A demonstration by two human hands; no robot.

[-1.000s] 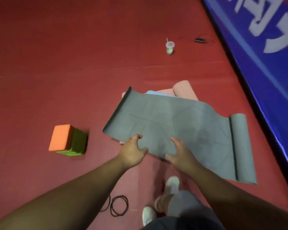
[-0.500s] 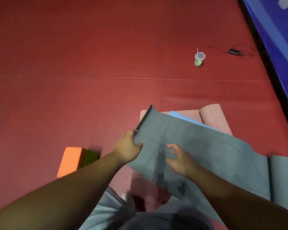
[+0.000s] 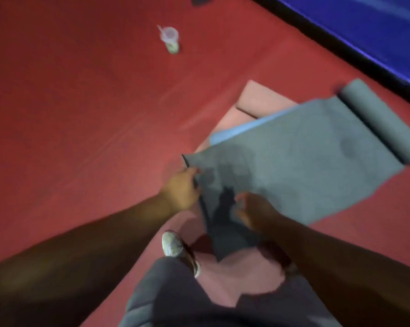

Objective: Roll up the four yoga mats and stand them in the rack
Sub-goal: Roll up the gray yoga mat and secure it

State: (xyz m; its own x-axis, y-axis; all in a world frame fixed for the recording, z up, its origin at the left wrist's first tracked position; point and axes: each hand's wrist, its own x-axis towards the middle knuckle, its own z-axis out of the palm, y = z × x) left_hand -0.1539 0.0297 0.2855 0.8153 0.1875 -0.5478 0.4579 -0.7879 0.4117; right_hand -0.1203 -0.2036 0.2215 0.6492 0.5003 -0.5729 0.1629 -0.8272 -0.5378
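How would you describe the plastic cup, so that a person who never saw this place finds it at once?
Start from the blue wall padding along the upper right, then look left across the red floor. The plastic cup stands there alone, well beyond the grey mat and the pink mat. It is the only small clear thing, with a straw and a greenish bottom.

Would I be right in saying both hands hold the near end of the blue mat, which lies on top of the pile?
Not quite: the head view shows the left hand and right hand holding the grey mat; the blue mat lies beneath it.
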